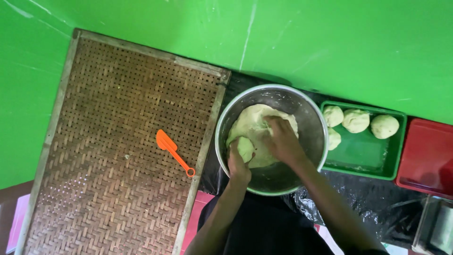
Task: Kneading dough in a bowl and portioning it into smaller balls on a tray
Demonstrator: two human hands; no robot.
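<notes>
— Over the bowl point(311, 118), both hands at work: left hand point(238, 165) closed round a small lump point(245, 147) pinched off the dough point(252, 127), right hand point(283, 139) pressing the big mass down.

— Progress?

— Four dough balls point(356, 120) sit along the green tray's point(373, 158) far edge. Most dough remains unportioned, I judge. Orange scraper point(172, 150) lies on the woven mat point(118, 151), untouched.

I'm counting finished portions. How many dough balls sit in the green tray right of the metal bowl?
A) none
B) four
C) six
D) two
B: the green tray holds four dough balls, three in a row along its far side and one at its left edge beside the metal bowl.
</notes>
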